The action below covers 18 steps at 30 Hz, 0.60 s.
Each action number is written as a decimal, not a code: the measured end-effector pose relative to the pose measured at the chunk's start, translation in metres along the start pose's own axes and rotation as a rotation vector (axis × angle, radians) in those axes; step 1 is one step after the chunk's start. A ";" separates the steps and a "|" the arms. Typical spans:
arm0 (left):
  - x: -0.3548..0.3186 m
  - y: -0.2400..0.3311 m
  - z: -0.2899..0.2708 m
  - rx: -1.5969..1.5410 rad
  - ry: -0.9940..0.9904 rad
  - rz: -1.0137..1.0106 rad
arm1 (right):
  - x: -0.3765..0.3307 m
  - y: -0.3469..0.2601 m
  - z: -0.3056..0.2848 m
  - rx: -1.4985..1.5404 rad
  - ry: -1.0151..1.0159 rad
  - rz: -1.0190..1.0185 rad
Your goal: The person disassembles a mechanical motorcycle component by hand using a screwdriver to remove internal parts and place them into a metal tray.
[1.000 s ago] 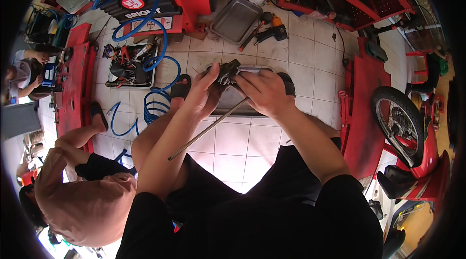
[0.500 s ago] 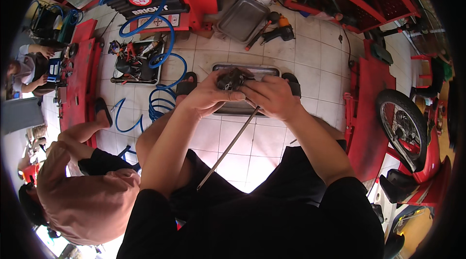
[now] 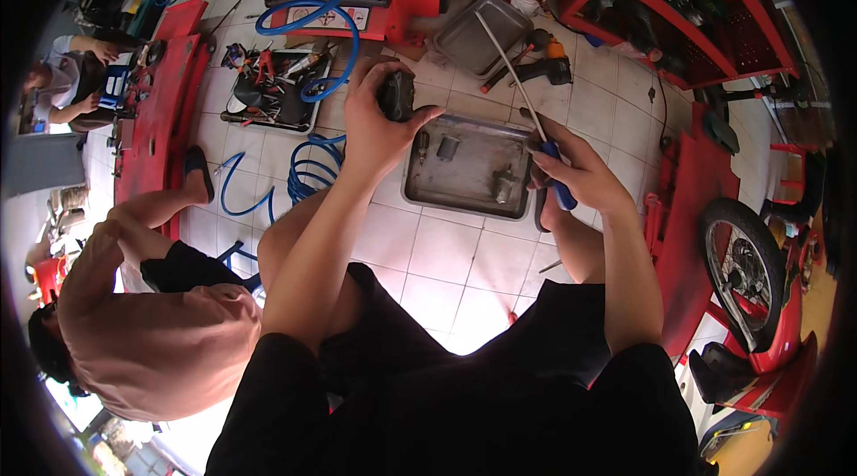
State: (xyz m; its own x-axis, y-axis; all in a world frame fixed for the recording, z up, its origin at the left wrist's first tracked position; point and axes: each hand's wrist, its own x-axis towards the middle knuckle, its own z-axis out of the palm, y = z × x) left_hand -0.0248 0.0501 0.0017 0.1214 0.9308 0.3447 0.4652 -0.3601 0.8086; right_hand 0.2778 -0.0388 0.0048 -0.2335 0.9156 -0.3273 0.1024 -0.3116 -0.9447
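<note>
Hands over the tray: part in left, screwdriver in right

Tray, grey metal, lies on the tiled floor at 12 o'clock with small parts inside. Left hand is wrapped around a dark, rounded part above the tray's 10 o'clock corner; keep it over the tray. Right hand is clenched on a blue-handled screwdriver, shaft toward 11 o'clock; keep the shaft steady.

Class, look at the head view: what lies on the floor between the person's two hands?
In the head view, a grey metal tray with small parts lies between the left hand, holding a dark part, and the right hand, holding a screwdriver.
</note>
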 end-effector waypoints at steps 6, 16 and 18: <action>-0.002 -0.016 0.000 0.062 0.085 0.061 | -0.013 -0.005 -0.020 -0.453 -0.060 0.066; -0.001 0.014 -0.012 -0.061 0.024 0.111 | -0.019 -0.007 -0.030 -0.259 0.067 -0.178; 0.003 0.016 -0.023 -0.033 0.032 0.182 | -0.025 -0.009 -0.033 -0.354 0.130 -0.319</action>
State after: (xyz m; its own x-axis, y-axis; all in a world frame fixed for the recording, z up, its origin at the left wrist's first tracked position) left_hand -0.0372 0.0453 0.0269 0.1730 0.8477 0.5015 0.4088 -0.5251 0.7464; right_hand 0.3147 -0.0508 0.0225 -0.1867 0.9824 0.0039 0.3727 0.0746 -0.9250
